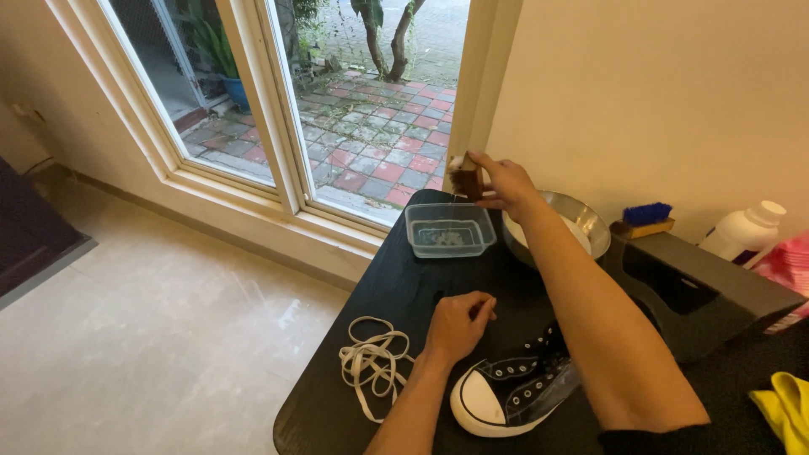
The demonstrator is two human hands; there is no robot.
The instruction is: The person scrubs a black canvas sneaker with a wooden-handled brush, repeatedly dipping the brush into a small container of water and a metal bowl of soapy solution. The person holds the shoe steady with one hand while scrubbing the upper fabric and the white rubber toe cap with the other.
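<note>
Here, right hand (pixel 504 181) grips one brush (pixel 465 177); left hand (pixel 458 324), fisted, empty, beside one sneaker (pixel 514 388).

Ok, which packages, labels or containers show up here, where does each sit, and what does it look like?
White plastic bottle: far right by the wall, rounded, white cap; no label readable.
Pink package: right edge beside the bottle, mostly cut off.
Clear plastic tub: table's far end, rectangular, under the brush in the right hand.
No signs or screens.

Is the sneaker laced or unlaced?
Unlaced. The sneaker shows bare eyelets, and the white laces lie loose in a pile on the table beside the left hand.
</note>
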